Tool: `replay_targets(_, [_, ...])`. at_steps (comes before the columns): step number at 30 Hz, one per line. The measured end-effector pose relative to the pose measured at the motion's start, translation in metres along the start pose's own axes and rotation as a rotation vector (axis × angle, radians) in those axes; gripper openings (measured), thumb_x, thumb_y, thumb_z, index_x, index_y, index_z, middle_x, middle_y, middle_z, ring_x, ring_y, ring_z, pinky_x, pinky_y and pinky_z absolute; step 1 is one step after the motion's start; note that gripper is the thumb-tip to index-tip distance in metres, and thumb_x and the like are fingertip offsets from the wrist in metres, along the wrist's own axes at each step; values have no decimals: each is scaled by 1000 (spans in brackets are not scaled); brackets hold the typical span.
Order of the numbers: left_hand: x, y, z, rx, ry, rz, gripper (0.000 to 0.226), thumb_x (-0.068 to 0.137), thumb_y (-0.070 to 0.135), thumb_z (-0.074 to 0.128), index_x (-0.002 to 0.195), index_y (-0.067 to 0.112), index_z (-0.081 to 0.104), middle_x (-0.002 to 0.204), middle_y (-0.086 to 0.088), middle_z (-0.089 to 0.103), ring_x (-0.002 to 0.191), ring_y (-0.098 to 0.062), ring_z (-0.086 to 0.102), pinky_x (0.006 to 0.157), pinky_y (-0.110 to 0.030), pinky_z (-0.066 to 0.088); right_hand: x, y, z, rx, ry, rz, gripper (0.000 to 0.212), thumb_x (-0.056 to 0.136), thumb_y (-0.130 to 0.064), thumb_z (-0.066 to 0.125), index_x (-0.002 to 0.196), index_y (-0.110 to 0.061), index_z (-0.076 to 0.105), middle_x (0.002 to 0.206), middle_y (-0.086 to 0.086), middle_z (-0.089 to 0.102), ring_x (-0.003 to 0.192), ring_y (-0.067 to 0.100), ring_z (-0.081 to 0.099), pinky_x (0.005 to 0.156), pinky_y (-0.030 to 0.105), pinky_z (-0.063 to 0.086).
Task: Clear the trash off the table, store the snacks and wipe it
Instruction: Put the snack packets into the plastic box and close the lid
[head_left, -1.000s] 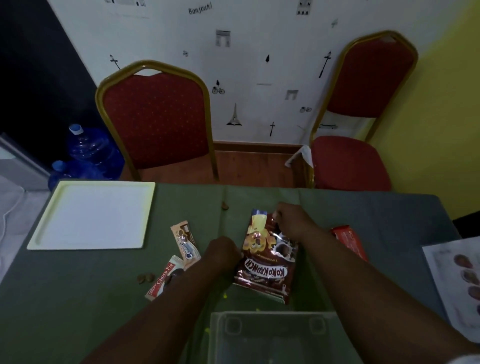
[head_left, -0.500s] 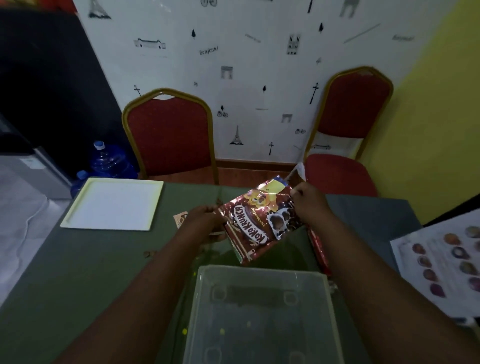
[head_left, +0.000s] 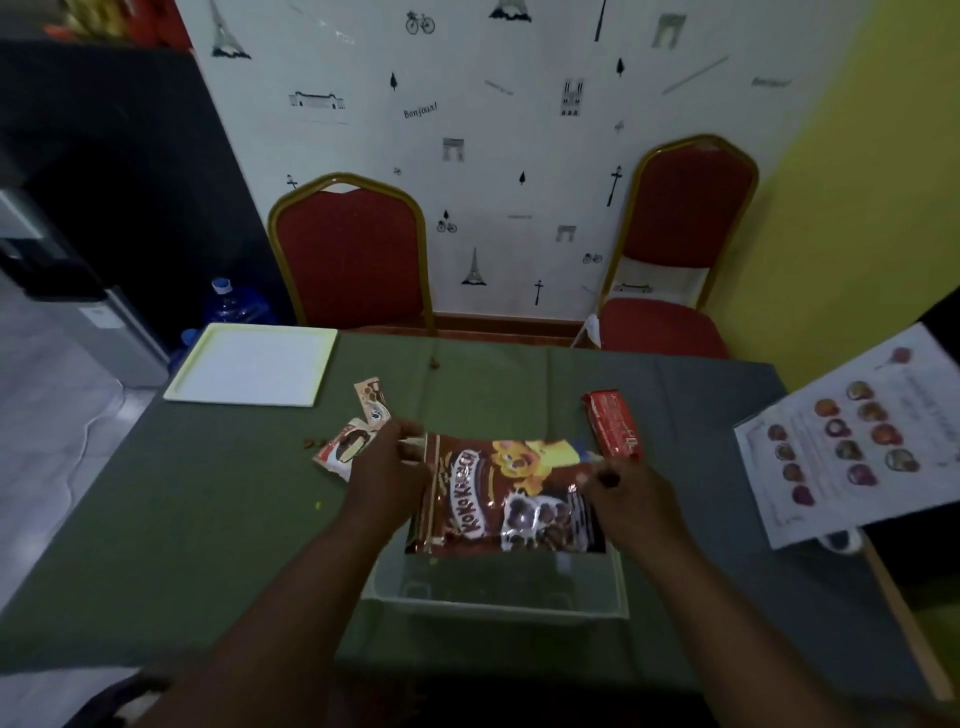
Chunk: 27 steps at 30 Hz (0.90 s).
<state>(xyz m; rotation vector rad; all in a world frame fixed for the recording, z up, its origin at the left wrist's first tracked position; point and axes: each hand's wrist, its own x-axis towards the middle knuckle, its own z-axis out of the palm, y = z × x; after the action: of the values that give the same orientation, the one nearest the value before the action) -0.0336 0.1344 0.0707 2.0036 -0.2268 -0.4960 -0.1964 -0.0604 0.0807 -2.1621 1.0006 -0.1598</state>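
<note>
Fingers of both hands pinch a glossy brown foil cereal bag (head_left: 511, 499) with a yellow cartoon figure and white lettering, held lying sideways above the table. The left hand (head_left: 387, 467) grips the bag's left edge, thumb and fingers curled around it. The right hand (head_left: 631, 493) pinches the bag's right side near its upper corner. The bag hangs over the far part of a clear rectangular plastic bin (head_left: 493, 610), which stands at the middle of the table's near edge. Whether the bag's lower edge touches the bin cannot be told.

A dull green cloth covers the table (head_left: 208, 545). A flat white square plastic tray (head_left: 249, 366) lies at the far left corner. Between the tray and the left hand are two small snack wrappers: a tan and brown biscuit sachet (head_left: 373, 402), and nearer, a white and red chocolate pie wrapper (head_left: 343, 449) just beside the left hand. A few brown crumbs (head_left: 310, 443) lie just left of that wrapper. A red foil snack packet (head_left: 612, 423) lies just beyond the right hand. A white printed sheet with round coloured pictures (head_left: 852, 441) overhangs the right edge.

Beyond the far edge stand two red padded chairs with gold frames (head_left: 353, 254), against a white wall.
</note>
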Motion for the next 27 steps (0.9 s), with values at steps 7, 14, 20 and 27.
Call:
replay_targets(7, [-11,-29,21,433,-119,63,26,86,2,60,105,14,73,110,-4,71,97,-15,63,82,-25,47,-20,6,41,33,-135,37,21,92,-31,56,96,-22,75,94,-8,72,79,5,63,68,18,50])
replay_targets(14, [-1,-36,48,568,-326,16,34,88,11,63,121,15,65,126,-7,64,115,-22,59,95,-27,43,-2,6,74,104,-316,311,19,82,-36,68,90,-20,72,95,1,70,83,16,62,72,25,46])
replay_targets(20, [4,-51,59,557,-383,-68,26,89,20,63,114,15,67,118,-7,67,106,-22,63,86,-25,45,11,12,92,84,-374,447,13,77,-31,73,78,-20,68,92,0,66,86,19,62,75,25,48])
replay_targets(27, [7,-53,52,495,-371,-22,38,86,23,64,124,25,60,128,4,60,113,-16,57,87,-19,37,11,15,95,-7,-332,409,27,76,-38,68,92,-16,71,90,1,66,76,16,60,52,19,36])
